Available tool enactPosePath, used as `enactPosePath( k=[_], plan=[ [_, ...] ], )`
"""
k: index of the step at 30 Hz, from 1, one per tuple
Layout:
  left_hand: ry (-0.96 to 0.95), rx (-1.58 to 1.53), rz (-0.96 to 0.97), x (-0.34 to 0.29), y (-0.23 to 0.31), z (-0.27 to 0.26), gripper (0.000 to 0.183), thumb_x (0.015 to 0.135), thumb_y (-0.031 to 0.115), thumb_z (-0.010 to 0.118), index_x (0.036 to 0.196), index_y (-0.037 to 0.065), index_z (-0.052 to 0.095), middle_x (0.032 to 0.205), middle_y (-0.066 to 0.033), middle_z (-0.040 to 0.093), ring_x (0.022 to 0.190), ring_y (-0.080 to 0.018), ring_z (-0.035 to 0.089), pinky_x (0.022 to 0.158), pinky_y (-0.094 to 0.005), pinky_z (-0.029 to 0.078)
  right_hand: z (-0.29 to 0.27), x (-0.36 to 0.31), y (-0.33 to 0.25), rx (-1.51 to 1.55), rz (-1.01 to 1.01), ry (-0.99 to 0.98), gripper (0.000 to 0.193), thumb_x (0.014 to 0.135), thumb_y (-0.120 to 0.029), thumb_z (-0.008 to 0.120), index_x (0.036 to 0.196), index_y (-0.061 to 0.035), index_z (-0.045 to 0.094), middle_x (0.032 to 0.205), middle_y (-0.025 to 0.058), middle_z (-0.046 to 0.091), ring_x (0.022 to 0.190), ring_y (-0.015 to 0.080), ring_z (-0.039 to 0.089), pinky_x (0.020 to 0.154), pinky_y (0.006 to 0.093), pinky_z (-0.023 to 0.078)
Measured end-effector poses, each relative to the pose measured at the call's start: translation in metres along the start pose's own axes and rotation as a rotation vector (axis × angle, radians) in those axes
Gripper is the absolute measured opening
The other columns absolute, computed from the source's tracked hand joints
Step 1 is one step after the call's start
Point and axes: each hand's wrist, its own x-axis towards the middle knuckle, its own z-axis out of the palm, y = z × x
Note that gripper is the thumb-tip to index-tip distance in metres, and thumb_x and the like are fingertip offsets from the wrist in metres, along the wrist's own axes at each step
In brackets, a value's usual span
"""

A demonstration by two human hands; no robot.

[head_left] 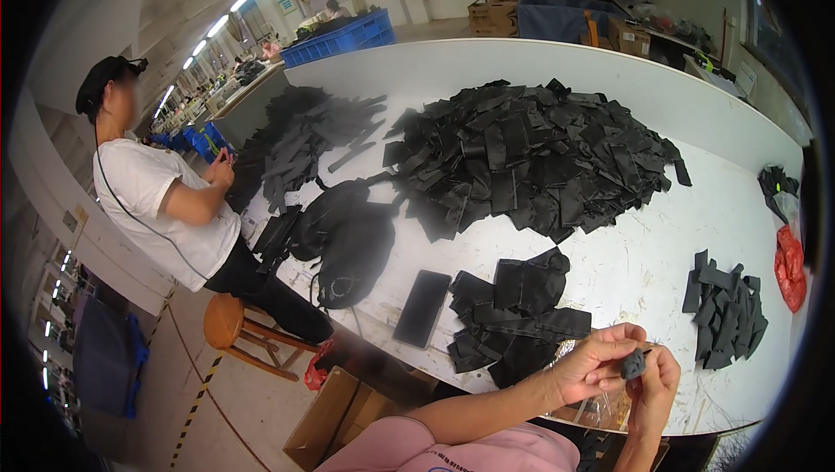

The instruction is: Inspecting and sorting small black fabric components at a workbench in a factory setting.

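Observation:
Near the front edge of the table, my left hand [593,366] and my right hand [657,385] meet with fingers closed. Between them is a small, bunched dark grey fabric piece [633,365], pinched by both. Part of it is hidden behind my fingers. Just left of my hands lies a small heap of black fabric pieces [517,311], some with visible stitch lines. Farther right is another small pile of dark strips [726,311]. A large mound of black fabric pieces [539,154] covers the far middle of the white table [644,254].
A black phone or tablet [422,308] lies beside a black bag [352,241]. Grey-black strips [304,137] are heaped at the far left. At left a person in a white shirt [165,185] stands near a wooden stool [228,324]. A red plastic bag [789,267] hangs at right.

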Motion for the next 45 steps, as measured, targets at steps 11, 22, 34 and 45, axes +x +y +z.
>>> enactPosePath(
  k=[11, 22, 34, 45],
  plan=[
    [0.043, 0.041, -0.025, 0.008, 0.002, -0.014, 0.012, 0.085, 0.007, 0.046, 0.096, 0.005, 0.045, 0.066, -0.0007, 0.052, 0.031, -0.0004, 0.029, 0.031, -0.0146, 0.027, -0.012, 0.010, 0.007, 0.075, 0.130, -0.087, 0.023, 0.081, -0.027, 0.056, 0.073, -0.0057, 0.051, 0.055, -0.0025, 0.046, 0.043, 0.0035, 0.037, 0.037, 0.0160, 0.026],
    [-0.007, -0.288, -0.011, 0.008, 0.008, -0.007, 0.022, 0.085, 0.007, 0.042, 0.107, 0.005, 0.046, 0.077, -0.0084, 0.057, 0.032, -0.0022, 0.025, 0.032, -0.0127, 0.027, -0.003, 0.024, -0.007, 0.085, 0.084, -0.142, 0.020, 0.078, -0.022, 0.059, 0.069, -0.0062, 0.052, 0.054, -0.0013, 0.047, 0.043, 0.0046, 0.039, 0.038, 0.0169, 0.028],
    [0.149, 0.163, 0.017, -0.001, -0.011, -0.036, 0.017, 0.086, 0.008, 0.045, 0.102, 0.005, 0.043, 0.069, -0.0002, 0.050, 0.034, 0.0000, 0.029, 0.033, -0.0153, 0.028, -0.018, 0.015, 0.044, 0.226, 0.150, -0.105, 0.023, 0.077, -0.024, 0.062, 0.072, -0.0047, 0.050, 0.057, 0.0025, 0.051, 0.045, 0.0083, 0.046, 0.039, 0.0183, 0.036],
    [-0.078, 0.241, 0.155, -0.012, -0.011, 0.001, 0.023, 0.087, 0.009, 0.044, 0.109, 0.005, 0.041, 0.071, -0.0022, 0.051, 0.033, -0.0013, 0.032, 0.034, -0.0162, 0.034, -0.008, 0.027, 0.005, 0.074, 0.043, -0.209, 0.015, 0.077, -0.014, 0.056, 0.066, -0.0061, 0.050, 0.067, 0.0032, 0.056, 0.055, 0.0052, 0.047, 0.052, 0.0169, 0.037]
  ],
)
